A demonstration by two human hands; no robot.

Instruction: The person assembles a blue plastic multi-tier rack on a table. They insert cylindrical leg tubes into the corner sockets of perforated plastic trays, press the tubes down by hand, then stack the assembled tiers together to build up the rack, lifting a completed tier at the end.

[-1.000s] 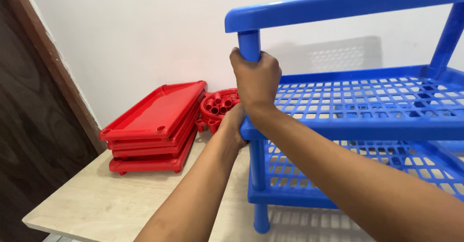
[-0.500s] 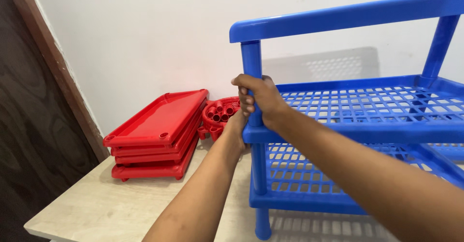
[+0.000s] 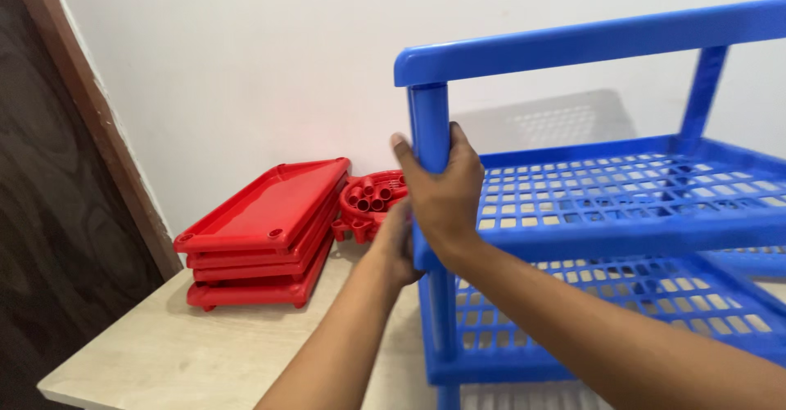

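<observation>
Head view looks down and forward at a blue plastic rack [image 3: 606, 205] standing on a pale wooden table [image 3: 205, 344], with both of the person's bare hands at its near left corner. The right hand [image 3: 442, 197] is wrapped around the corner post [image 3: 430, 127], fingers closed on it just where the post meets the middle perforated shelf [image 3: 622, 193]. The post's long axis runs straight up and down, from the top rail [image 3: 589, 41] through the middle shelf to the lower shelf [image 3: 606, 320], so the grip crosses it at right angles. The left hand [image 3: 397, 242] sits lower and a little to the left, tucked behind the same corner under the shelf edge; its fingers are hidden by the rack, so whether it is clamped or merely pressing cannot be told. The hands lie close together, one above the other, both touching the rack, the right the higher. The rest of the rack stretches away to the right of them. Well apart to the left lies a stack of red trays [image 3: 262, 238], with a cluster of red tube pieces [image 3: 372, 201] just beside it against the white wall [image 3: 246, 58].
</observation>
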